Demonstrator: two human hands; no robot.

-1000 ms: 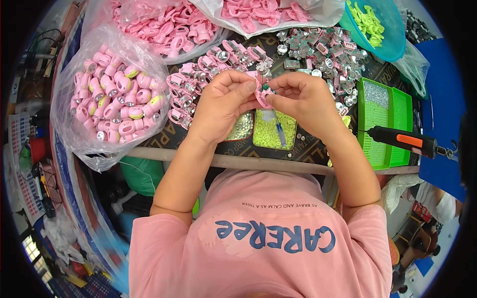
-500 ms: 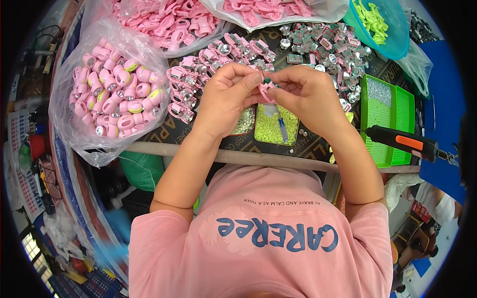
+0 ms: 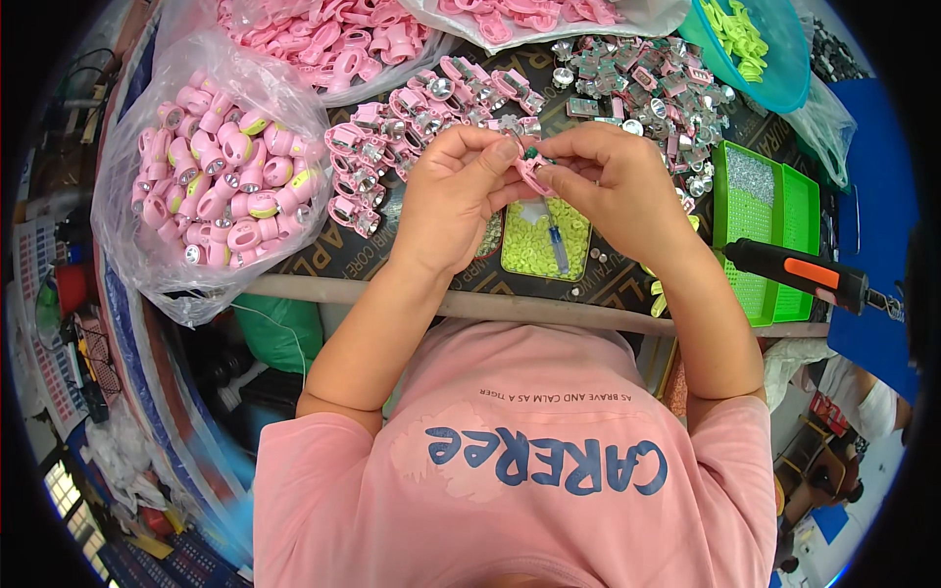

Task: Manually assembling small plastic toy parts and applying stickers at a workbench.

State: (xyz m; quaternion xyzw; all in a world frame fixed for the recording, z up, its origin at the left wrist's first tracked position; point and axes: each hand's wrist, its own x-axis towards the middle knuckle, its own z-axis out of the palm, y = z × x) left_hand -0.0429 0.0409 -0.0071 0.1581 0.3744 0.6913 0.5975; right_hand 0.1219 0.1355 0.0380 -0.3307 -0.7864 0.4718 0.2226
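- At 9 o'clock from the pink casing [image 3: 532,176], a clear bag [image 3: 118,216] bulges with finished-looking pink lights [image 3: 211,162].
- At 10 o'clock, pink shells with silver reflectors [image 3: 417,118] spread across the dark table [image 3: 613,284].
- At 9 o'clock, closer in, the left hand [image 3: 451,186] pinches the casing between the two hands, grip closed, fingers covering part of it.
- At 6 o'clock, a blue-handled tool [image 3: 557,250] lies over yellow-green bits [image 3: 524,245] in a shallow tray [image 3: 544,279].
- At 3 o'clock, the right hand [image 3: 622,181] closes its grip on the casing, thumb and forefinger beside a dark green part [image 3: 530,153].
- At 2 o'clock, boards and reflectors [image 3: 647,88] lie heaped; beyond sits a teal bowl [image 3: 789,78] of yellow-green pieces [image 3: 740,44].
- At 4 o'clock, a black-and-orange power screwdriver [image 3: 799,272] juts across a green basket [image 3: 799,211], blocking part of it.
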